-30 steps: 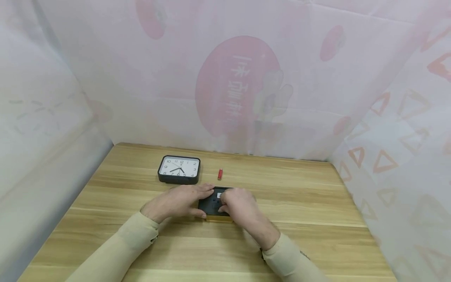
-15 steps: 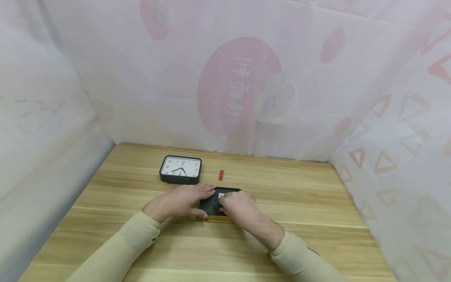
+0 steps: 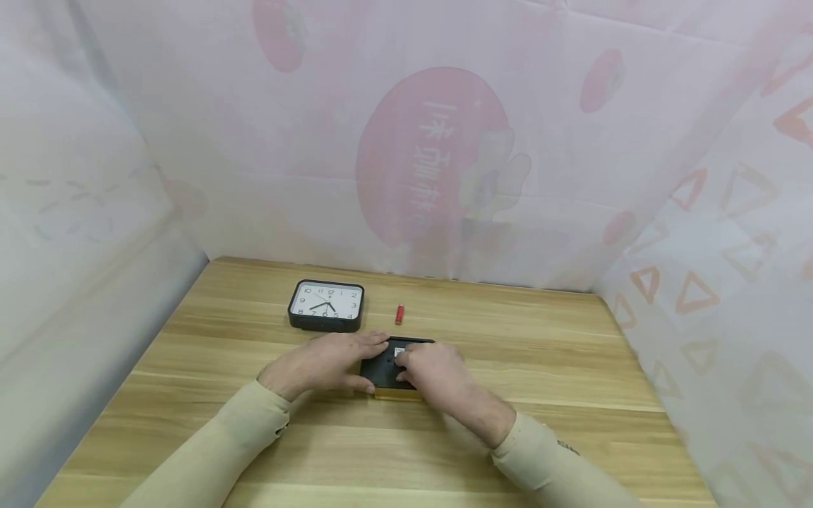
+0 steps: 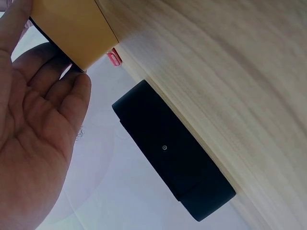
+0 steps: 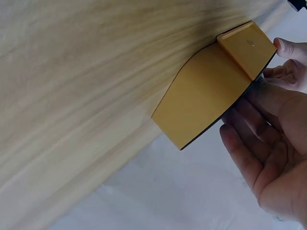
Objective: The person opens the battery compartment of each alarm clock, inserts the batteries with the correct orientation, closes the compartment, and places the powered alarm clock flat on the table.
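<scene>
A clock with a black back [image 3: 379, 370] and orange-yellow sides [image 5: 201, 93] lies face down on the table, a small white label [image 3: 399, 351] on its back. My left hand [image 3: 320, 361] grips its left end, thumb at the near edge and fingers at the far edge. My right hand [image 3: 444, 381] is over the right half, its fingers bent and their tips on the black back near the label. Whether those fingertips pinch anything I cannot tell. In the left wrist view the left fingers [image 4: 72, 96] reach the clock's black edge.
A black rectangular clock [image 3: 327, 305] lies face up behind the left hand. One red battery [image 3: 399, 315] lies on the table [image 3: 540, 339] beyond the clock being held. Printed fabric walls [image 3: 305, 197] stand at the back and both sides.
The right hand's fingers have shifted slightly on the black back, and the right wrist and forearm have swung a little to the right. The left hand keeps its grip.
</scene>
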Tool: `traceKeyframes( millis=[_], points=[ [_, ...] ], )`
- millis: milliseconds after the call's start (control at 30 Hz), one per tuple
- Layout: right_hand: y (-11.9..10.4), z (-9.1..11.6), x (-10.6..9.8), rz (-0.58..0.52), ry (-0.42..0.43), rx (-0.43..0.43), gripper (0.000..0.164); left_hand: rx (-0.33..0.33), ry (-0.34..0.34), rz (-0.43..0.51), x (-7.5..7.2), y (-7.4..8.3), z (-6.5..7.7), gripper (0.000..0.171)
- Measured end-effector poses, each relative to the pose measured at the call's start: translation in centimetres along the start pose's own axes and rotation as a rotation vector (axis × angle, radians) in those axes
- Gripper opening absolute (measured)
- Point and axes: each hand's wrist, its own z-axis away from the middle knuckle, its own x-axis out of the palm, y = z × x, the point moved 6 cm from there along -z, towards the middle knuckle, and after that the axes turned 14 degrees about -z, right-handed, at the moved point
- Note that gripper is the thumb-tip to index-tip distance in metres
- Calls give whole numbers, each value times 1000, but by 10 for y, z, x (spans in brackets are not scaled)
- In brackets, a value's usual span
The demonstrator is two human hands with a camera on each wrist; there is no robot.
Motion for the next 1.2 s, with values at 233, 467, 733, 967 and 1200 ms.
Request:
traceKeyframes(
  millis=[233, 467, 733, 967, 1200],
  points=[
    [9, -1, 0, -144, -17, 34, 25, 1, -4, 0, -1, 0, 1, 87],
    [-2, 1, -3, 75, -43, -98, 6, 9, 2, 12, 0, -1, 1, 89],
    [-8, 1, -5, 164, -41, -109, 9, 6, 11, 7, -1, -1, 1, 89],
    [-8, 0, -4, 133, -54, -113, 9, 2, 10, 10, -2, -1, 1, 89],
    [-12, 1, 0, 191, -95, -127, 7, 1, 7, 11, -2, -1, 1, 88]
  ],
)
